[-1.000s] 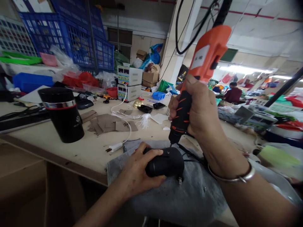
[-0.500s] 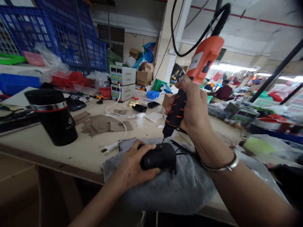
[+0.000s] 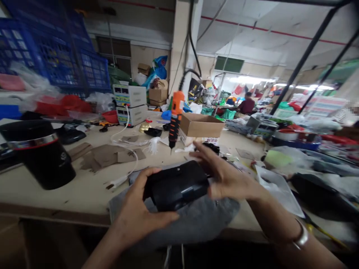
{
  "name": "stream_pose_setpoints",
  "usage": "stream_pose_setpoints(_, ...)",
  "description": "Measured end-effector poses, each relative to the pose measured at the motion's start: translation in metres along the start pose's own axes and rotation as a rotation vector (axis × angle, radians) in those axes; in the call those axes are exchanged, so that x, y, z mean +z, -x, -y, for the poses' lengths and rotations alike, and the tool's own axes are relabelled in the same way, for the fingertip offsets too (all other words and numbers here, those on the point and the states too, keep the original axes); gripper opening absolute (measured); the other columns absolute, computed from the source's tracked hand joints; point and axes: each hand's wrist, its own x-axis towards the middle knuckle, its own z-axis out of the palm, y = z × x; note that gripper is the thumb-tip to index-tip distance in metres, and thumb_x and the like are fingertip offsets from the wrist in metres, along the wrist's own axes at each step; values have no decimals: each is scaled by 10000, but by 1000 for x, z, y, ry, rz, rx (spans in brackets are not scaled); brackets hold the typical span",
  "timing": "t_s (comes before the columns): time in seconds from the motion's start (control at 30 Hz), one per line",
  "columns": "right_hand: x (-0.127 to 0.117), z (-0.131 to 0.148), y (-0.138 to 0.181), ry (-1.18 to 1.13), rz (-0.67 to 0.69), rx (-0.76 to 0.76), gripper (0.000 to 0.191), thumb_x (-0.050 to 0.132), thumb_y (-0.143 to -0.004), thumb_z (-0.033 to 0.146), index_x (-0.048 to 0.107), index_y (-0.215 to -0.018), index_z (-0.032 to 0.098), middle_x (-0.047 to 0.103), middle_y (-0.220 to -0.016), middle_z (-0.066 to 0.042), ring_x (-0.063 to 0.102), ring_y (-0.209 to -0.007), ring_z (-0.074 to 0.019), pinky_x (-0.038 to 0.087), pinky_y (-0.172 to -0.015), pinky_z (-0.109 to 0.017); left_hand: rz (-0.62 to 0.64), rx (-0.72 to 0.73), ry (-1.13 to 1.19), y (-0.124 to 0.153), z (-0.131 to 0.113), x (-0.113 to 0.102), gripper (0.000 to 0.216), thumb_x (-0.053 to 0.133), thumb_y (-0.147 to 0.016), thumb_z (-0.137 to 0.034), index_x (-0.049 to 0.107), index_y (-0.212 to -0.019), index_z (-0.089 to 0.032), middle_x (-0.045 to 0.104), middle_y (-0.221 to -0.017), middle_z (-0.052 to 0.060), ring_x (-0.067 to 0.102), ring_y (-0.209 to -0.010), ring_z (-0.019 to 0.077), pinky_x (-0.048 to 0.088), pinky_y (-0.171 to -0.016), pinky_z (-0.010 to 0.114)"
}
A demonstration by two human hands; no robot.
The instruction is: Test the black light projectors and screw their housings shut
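Note:
My left hand [image 3: 140, 209] grips the left end of a black cylindrical housing [image 3: 179, 186], thumb along its near side. A small screw shows on top of the housing, which is raised a little over a grey cloth [image 3: 215, 220]. At the right end is my right hand [image 3: 224, 175], fingers stretched out and apart; I cannot tell whether its thumb touches the housing. Beyond the housing an orange and black electric screwdriver [image 3: 175, 119] hangs upright from its cable, bit pointing down, with no hand on it.
To the left stands a black tumbler [image 3: 42, 157] near cardboard pieces [image 3: 103, 157] and a white plug cable [image 3: 119, 182]. An open cardboard box [image 3: 202, 125] sits behind the screwdriver. On the right lies a white tray [image 3: 280, 194]. A person [image 3: 247, 104] is far off.
My right hand has let go of the screwdriver, which now hangs free, and has come down to the housing's right end. My left hand has lifted and tilted the housing. The view has shifted right.

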Motion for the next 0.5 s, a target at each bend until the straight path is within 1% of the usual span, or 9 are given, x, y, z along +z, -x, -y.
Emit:
stream_pose_setpoints(0.03,1,8,16,41,21,-2,962,779,-616,522,314,-1406,229,474,-1353,-121,500,-1197,-279,425,-978,-400,39,16,55,-1,-4,3,761,824,-534,-318,444,-1193,-309,558,-1256,74,572,-1103,340,494,-900,519)
stream_pose_setpoints(0.07,2,16,29,87,-14,-1,881,799,-608,473,394,-1351,228,547,-1255,-97,554,-1110,-262,461,-925,-372,89,18,113,-2,-8,6,777,838,-516,-344,446,-1187,-335,536,-1296,59,558,-1126,341,505,-893,504)
stream_pose_setpoints(0.13,4,34,50,168,-186,7,725,810,-606,414,492,-1226,215,618,-1048,-50,606,-919,-214,505,-795,-308,186,-15,243,-6,-18,18,831,863,-470,-407,443,-1186,-376,531,-1312,29,565,-1126,336,545,-845,456)
stream_pose_setpoints(0.2,4,50,67,246,-345,19,676,804,-605,422,505,-1177,221,620,-924,-22,599,-779,-181,508,-673,-273,241,-74,343,-8,-30,33,871,871,-433,-464,442,-1188,-392,595,-1225,10,621,-1040,318,581,-772,412)
stream_pose_setpoints(0.27,0,64,83,393,-470,56,664,804,-591,431,520,-1157,230,613,-924,-29,589,-758,-186,503,-644,-287,241,-104,314,-9,-44,52,790,848,-485,-484,465,-1167,-372,661,-1098,-2,672,-924,293,594,-730,396)
stream_pose_setpoints(0.37,-7,81,107,614,-615,107,634,801,-579,402,547,-1133,227,599,-960,-50,585,-794,-211,510,-677,-330,235,-27,182,-5,-65,82,588,786,-615,-449,508,-1121,-339,712,-970,-22,704,-810,261,605,-700,372)
stream_pose_setpoints(0.43,-11,91,125,732,-683,136,604,787,-597,391,554,-1133,239,591,-961,-49,583,-833,-222,519,-710,-344,253,37,199,-1,-78,99,534,738,-690,-415,493,-1162,-362,717,-990,-38,711,-828,248,609,-728,352)
stream_pose_setpoints(0.5,-14,99,144,836,-725,177,589,772,-621,402,551,-1148,262,583,-975,-44,579,-894,-237,524,-758,-361,336,49,263,3,-87,112,542,698,-750,-351,441,-1225,-406,713,-1021,-58,709,-869,233,607,-758,332)
